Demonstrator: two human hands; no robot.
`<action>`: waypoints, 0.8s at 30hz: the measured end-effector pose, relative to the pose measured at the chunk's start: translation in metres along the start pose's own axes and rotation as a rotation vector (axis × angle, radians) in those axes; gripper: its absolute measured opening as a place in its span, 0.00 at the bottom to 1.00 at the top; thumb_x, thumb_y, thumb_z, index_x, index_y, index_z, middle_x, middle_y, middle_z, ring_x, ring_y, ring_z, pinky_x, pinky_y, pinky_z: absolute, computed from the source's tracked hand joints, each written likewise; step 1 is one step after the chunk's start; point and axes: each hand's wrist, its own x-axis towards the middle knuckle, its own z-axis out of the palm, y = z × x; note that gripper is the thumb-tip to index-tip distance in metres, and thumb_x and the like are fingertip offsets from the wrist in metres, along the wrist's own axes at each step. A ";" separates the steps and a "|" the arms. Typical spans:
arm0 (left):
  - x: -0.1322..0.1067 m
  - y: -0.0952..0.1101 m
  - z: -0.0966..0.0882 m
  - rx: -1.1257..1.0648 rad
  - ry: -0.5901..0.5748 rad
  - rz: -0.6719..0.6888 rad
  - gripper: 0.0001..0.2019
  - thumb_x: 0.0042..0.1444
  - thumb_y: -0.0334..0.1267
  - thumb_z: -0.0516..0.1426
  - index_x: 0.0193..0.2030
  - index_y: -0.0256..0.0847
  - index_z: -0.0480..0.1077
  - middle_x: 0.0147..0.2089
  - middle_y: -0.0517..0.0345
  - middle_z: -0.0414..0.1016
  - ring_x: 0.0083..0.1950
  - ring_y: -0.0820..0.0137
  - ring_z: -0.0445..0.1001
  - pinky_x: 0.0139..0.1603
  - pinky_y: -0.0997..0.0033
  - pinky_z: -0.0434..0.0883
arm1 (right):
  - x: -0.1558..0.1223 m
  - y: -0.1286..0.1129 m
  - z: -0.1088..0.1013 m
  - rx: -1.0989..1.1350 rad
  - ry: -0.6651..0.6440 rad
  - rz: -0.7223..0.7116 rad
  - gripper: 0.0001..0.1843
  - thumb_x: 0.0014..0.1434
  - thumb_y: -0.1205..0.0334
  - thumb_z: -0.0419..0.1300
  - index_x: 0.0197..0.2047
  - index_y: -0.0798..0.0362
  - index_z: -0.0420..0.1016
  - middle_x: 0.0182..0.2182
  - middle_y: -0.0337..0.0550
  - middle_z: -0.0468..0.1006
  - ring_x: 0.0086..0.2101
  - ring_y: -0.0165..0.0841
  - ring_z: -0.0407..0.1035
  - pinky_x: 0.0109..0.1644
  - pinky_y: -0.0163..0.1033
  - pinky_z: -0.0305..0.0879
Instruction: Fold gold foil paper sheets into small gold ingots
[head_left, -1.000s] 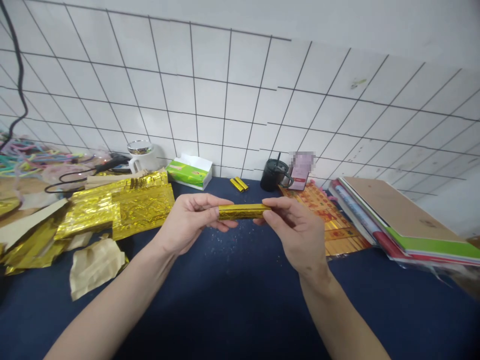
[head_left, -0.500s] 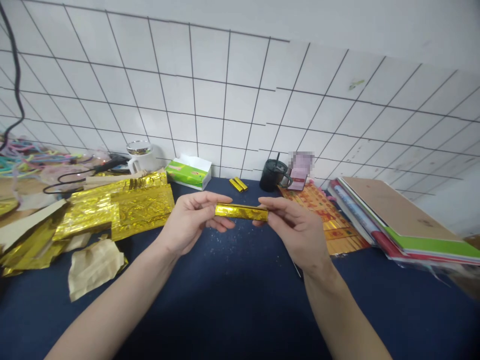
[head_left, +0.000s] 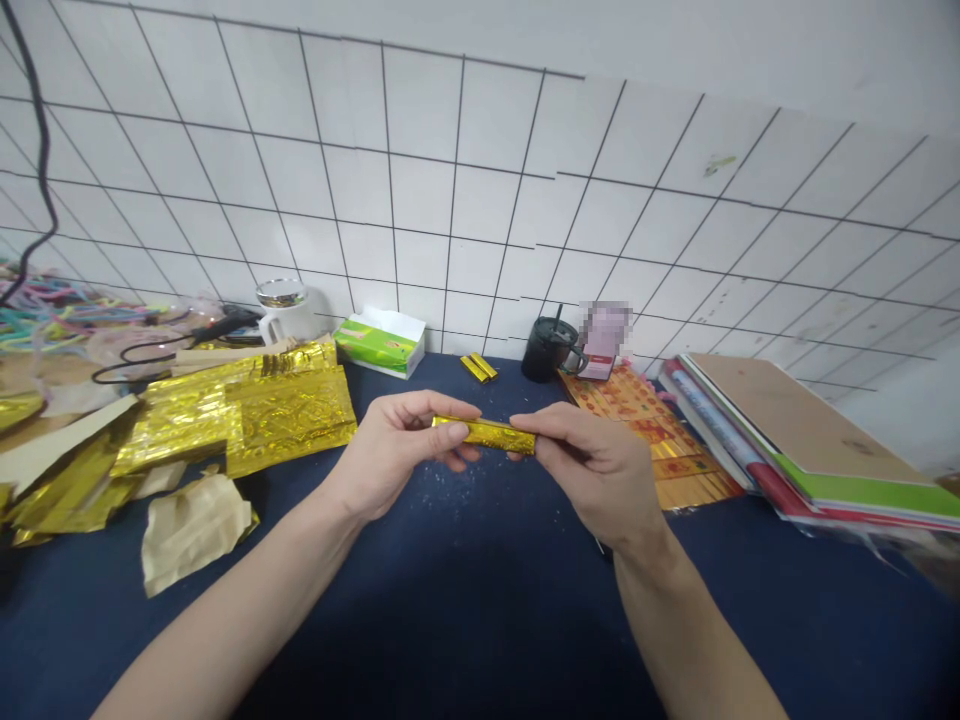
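One narrow gold foil strip [head_left: 491, 436], apparently folded, spans between hands above dark blue bench [head_left: 457, 620], sloping slightly down to right. Left hand [head_left: 386, 450]: fingers pinched on left end, thumb across front face. Right hand [head_left: 600, 475]: fingers pinched on right end. Strip probably light, papery, easily creased; shiny face perhaps slick. Suitable hold: both ends, gentle thumb pressure, middle uncrushed.
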 end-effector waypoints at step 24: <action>0.000 -0.011 0.003 0.143 0.109 0.093 0.04 0.46 0.32 0.62 0.31 0.36 0.74 0.22 0.60 0.74 0.22 0.76 0.71 0.22 0.79 0.70 | 0.001 -0.002 0.009 0.077 -0.113 0.200 0.12 0.56 0.64 0.57 0.45 0.49 0.74 0.32 0.40 0.75 0.29 0.29 0.72 0.33 0.37 0.70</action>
